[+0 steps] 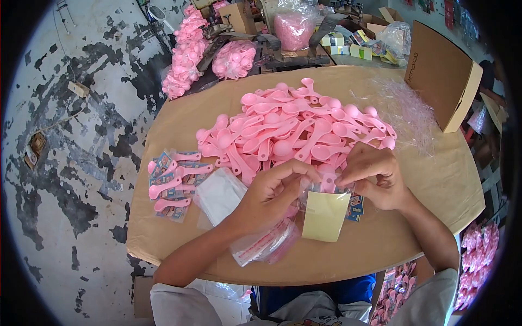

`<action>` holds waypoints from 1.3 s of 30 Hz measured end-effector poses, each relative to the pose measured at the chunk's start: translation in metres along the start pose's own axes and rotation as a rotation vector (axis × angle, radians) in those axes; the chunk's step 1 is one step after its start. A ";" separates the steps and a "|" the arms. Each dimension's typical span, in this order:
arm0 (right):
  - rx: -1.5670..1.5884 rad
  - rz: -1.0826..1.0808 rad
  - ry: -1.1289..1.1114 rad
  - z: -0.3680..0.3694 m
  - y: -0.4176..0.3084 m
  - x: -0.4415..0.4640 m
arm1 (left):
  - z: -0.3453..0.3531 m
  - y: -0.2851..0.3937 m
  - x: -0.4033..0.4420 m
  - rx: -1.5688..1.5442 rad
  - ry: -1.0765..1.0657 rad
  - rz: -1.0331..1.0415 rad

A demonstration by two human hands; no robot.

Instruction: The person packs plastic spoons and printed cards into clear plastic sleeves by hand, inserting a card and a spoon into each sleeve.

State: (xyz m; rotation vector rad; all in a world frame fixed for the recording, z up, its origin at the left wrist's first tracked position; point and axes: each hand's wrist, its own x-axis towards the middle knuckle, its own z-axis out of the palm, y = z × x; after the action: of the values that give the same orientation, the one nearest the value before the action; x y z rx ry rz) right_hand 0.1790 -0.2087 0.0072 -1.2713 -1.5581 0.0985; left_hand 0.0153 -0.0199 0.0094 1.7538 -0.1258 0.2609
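Observation:
My left hand [280,190] and my right hand [372,174] pinch the two top corners of a clear plastic bag, fingers closed. A pale yellow card [326,216] shows in the bag, hanging between the hands. Just behind the bag lie blue printed cards [355,208]. A big heap of pink spoons [293,127] spreads beyond both hands. Under and beside my left forearm are a stack of white sleeves [220,194] and clear bags with a red-pink strip [266,244]. At the left, several pink spoons lie on printed cards [169,209].
The brown-covered table [190,127] has clear plastic strips [410,111] and an upright cardboard box [443,76] at its right. Behind stand bags of pink pieces [234,58] and a clear bag of pink bits [294,30]. More packed pink items [477,261] are at the lower right.

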 end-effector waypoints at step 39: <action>-0.622 0.183 -0.401 0.066 -0.017 0.040 | -0.106 0.091 -0.053 0.579 -0.300 0.039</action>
State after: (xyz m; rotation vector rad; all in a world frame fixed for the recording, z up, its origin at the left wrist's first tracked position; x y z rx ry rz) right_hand 0.1246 -0.1522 0.0155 -1.9759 -1.8887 -0.0217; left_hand -0.0681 0.0627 0.1028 2.3627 -0.3258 0.0585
